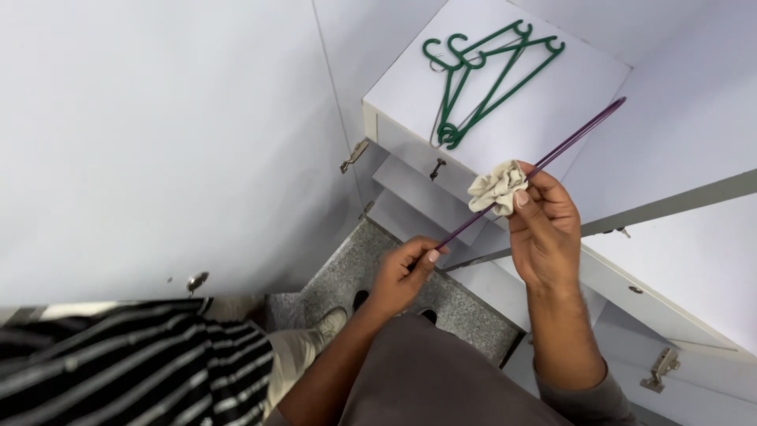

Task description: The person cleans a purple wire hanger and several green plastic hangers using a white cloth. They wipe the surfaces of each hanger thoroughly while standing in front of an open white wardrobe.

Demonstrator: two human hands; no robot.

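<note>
Head view: left hand [404, 272] fingers pinched shut on the low end of a purple rod [552, 158]. Right hand [544, 229] fingers clamp a crumpled beige cloth [497, 188] around the rod mid-length. Green hangers [481, 75] lie on the white surface [552, 102] behind.

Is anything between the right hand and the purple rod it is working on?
Yes: a crumpled beige cloth sits between the right hand fingers and the thin purple rod, pinched around it. The left hand grips the rod's lower end bare, nothing between.
</note>
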